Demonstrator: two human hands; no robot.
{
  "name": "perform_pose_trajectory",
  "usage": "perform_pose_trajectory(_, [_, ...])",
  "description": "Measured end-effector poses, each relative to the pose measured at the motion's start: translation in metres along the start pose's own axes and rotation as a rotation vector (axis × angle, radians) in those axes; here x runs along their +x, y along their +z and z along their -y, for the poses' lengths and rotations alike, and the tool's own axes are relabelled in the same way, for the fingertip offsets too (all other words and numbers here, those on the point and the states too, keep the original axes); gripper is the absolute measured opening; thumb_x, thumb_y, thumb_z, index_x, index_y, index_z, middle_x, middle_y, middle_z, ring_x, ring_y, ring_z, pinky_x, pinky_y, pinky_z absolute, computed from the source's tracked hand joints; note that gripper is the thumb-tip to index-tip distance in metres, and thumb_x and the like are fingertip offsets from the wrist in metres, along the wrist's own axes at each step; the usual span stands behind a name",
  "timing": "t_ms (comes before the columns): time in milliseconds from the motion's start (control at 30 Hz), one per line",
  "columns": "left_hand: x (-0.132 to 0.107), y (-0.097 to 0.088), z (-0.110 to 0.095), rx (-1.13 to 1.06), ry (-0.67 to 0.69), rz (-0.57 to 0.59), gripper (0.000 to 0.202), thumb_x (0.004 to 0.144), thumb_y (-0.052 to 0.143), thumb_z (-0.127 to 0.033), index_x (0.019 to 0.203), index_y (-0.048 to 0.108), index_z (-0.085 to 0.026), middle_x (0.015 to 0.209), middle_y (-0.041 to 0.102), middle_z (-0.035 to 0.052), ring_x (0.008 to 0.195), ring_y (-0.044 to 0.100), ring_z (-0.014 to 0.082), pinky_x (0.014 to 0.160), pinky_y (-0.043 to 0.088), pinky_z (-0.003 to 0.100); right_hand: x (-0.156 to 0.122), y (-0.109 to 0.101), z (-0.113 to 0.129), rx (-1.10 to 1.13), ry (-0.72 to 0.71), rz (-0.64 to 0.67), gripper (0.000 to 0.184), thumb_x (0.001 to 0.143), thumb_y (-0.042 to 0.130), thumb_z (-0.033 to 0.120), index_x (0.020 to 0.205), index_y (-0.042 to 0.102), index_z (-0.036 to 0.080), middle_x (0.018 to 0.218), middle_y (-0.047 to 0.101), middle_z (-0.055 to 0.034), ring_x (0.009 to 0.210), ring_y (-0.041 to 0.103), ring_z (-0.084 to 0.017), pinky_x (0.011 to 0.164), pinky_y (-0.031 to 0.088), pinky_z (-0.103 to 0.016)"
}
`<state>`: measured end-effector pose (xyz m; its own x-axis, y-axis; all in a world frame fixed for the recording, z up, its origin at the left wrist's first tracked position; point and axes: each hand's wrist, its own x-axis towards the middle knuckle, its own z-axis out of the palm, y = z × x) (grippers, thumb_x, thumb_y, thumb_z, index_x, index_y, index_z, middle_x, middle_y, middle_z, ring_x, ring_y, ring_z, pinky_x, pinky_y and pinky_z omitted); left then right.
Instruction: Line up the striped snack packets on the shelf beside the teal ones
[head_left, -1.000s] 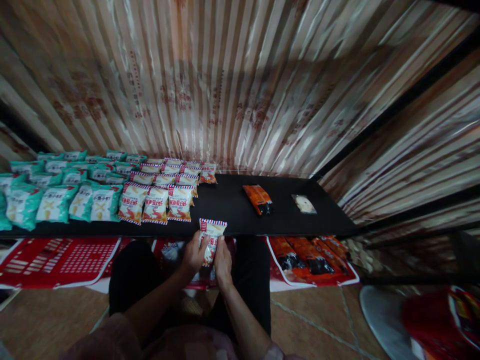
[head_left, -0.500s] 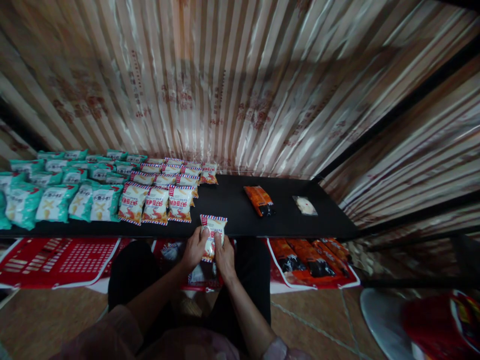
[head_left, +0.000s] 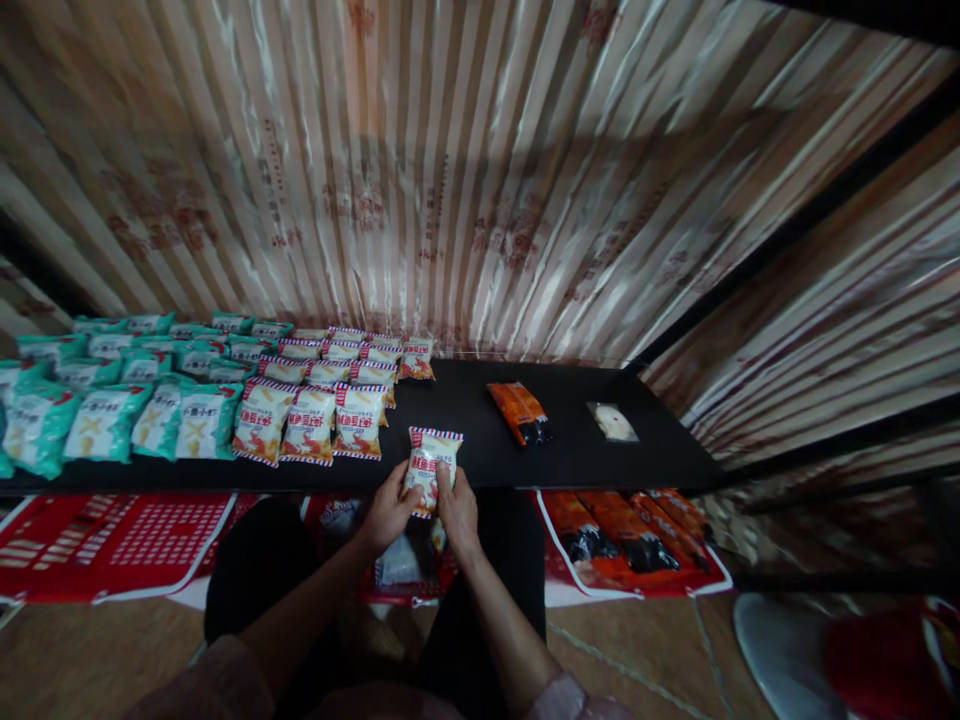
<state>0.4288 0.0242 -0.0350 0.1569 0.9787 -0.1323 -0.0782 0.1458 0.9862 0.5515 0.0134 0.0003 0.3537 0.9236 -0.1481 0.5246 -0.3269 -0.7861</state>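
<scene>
Between my two hands is a small white snack bag [head_left: 433, 462] with striped ends and red print, held upright at the front edge of the black shelf [head_left: 465, 410]. My left hand [head_left: 391, 508] grips its left side and lower corner. On the right side, my right hand [head_left: 458, 508] grips it with the thumb on the bag's front. Left of my hands stand rows of matching white snack bags [head_left: 357, 422], and farther left several teal snack bags [head_left: 109, 420]. An orange and black packet [head_left: 519, 410] lies to the right of the held bag.
A small clear packet with white contents [head_left: 613, 421] lies at the shelf's right. Below are a red basket [head_left: 142, 540] at left, another red basket [head_left: 420, 592] between my knees, and orange packets [head_left: 626, 530] in a basket at right. A striped curtain [head_left: 390, 200] hangs behind.
The held bag has moved slightly right and tipped a little, and my left fingers have shifted lower on it. The whole view has shifted slightly.
</scene>
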Motion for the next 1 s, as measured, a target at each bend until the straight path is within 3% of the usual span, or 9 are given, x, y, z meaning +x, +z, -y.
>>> perform_pose_trajectory(233, [0.012,0.001,-0.008,0.141,0.057,-0.090,0.048,0.075,0.059,-0.028,0.121,0.051,-0.016,0.116,0.062,0.0085,0.107,0.057,0.0228,0.094,0.044,0.036,0.010,-0.003,0.008,0.117,-0.005,0.066,0.054,0.086,0.024,0.059,0.096,0.058,0.017,0.088,0.067,-0.0099,0.079,0.061,-0.021,0.070,0.042,-0.028])
perform_pose_trajectory(467, [0.028,0.001,-0.011,0.258,0.082,-0.139,0.048,0.079,0.051,-0.025,0.125,0.046,-0.012,0.118,0.060,0.0108,0.105,0.058,0.0200,0.093,0.044,0.033,0.023,-0.004,0.010,0.338,-0.054,0.119,0.052,0.080,0.040,0.060,0.101,0.060,0.016,0.090,0.068,-0.0072,0.081,0.061,-0.019,0.070,0.044,-0.026])
perform_pose_trajectory(733, [0.042,0.002,-0.022,0.381,0.085,-0.172,0.047,0.080,0.049,-0.025,0.125,0.046,-0.012,0.119,0.060,0.0125,0.106,0.058,0.0209,0.092,0.043,0.033,0.047,-0.001,0.005,0.302,-0.142,0.140,0.049,0.074,0.052,0.054,0.099,0.062,0.012,0.087,0.069,-0.0084,0.073,0.061,-0.019,0.065,0.046,-0.028])
perform_pose_trajectory(1000, [0.054,0.008,-0.032,0.528,0.061,-0.229,0.045,0.082,0.046,-0.025,0.125,0.047,-0.013,0.121,0.059,0.0124,0.110,0.055,0.0222,0.095,0.041,0.034,0.069,0.007,0.006,0.291,-0.145,0.066,0.045,0.074,0.054,0.048,0.099,0.062,0.012,0.087,0.069,-0.0093,0.072,0.063,-0.020,0.066,0.048,-0.029])
